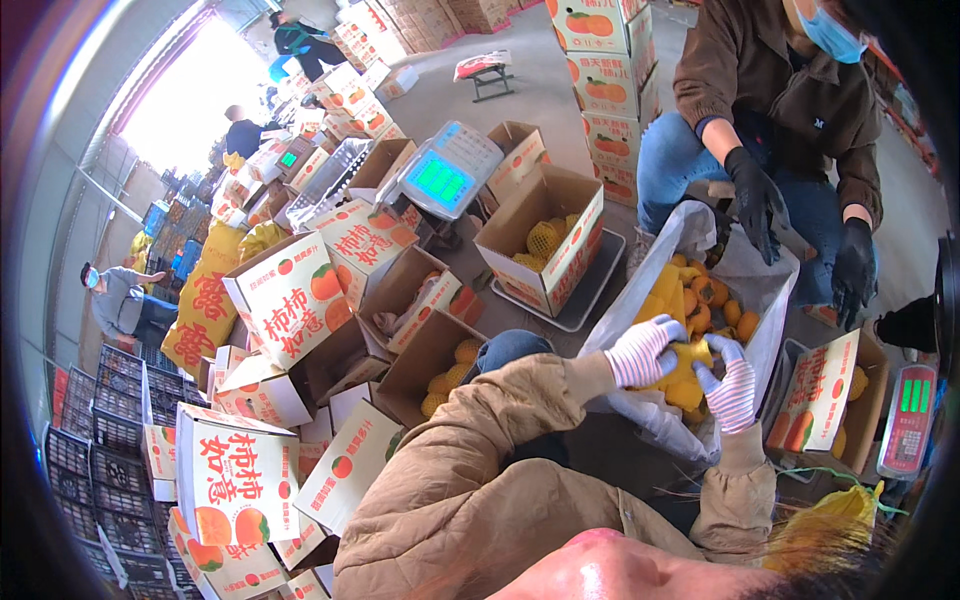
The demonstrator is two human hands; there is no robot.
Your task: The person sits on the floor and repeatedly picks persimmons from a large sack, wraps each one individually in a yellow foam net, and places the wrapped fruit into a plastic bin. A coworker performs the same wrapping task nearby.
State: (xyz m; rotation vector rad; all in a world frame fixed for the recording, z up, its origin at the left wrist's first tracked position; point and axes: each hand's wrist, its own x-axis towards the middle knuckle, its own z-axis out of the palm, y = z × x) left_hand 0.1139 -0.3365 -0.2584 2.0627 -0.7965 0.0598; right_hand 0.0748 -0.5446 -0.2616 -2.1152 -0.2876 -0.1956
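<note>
My left hand (643,351), in a striped glove with grey fingertips, pinches a yellow foam net sleeve (688,369) from the left. Opposite it, my right hand (729,384), gloved alike, grips the sleeve's right side. Whether a fruit is inside the sleeve cannot be made out. Both hands are over a crate with a white liner (600,330). Inside it lie loose orange persimmons (699,318) and more flat yellow foam sleeves (663,294).
Across the crate sits a co-worker (780,112) with black-gloved hands. An open carton (540,232) of netted fruit stands on a scale platform (592,304) below a lit display (442,178). Another carton (814,397) and scale display (906,420) stand right. Printed cartons (240,480) crowd the left.
</note>
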